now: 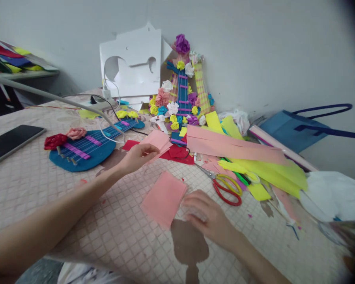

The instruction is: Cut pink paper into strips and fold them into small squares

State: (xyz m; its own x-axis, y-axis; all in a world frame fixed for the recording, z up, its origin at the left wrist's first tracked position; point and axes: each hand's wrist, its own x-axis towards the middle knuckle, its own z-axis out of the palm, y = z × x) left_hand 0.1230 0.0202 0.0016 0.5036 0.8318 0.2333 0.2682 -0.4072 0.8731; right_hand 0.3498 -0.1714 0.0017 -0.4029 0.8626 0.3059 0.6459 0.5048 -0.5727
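Observation:
My left hand (139, 156) reaches across the table with its fingers bent together at the edge of a small stack of pink crepe paper pieces (157, 139), seeming to pinch it. In front of me, a separate pink crepe paper rectangle (165, 199) lies flat. My right hand (208, 217) hovers by the right edge of that rectangle, fingers curved and thumb apart, with nothing visible in it. Red paper (177, 154) lies beneath and beside the stack. Scissors (228, 189) with red and yellow handles rest beyond my right hand.
A blue paper guitar (85, 150) with paper roses lies at left, near a phone (13, 142). Several flower-covered guitars (183, 86) lean on the wall. A glue gun (159, 123), long pink strips (230, 145), yellow paper (278, 173) and a blue bag (292, 130) spread rightward.

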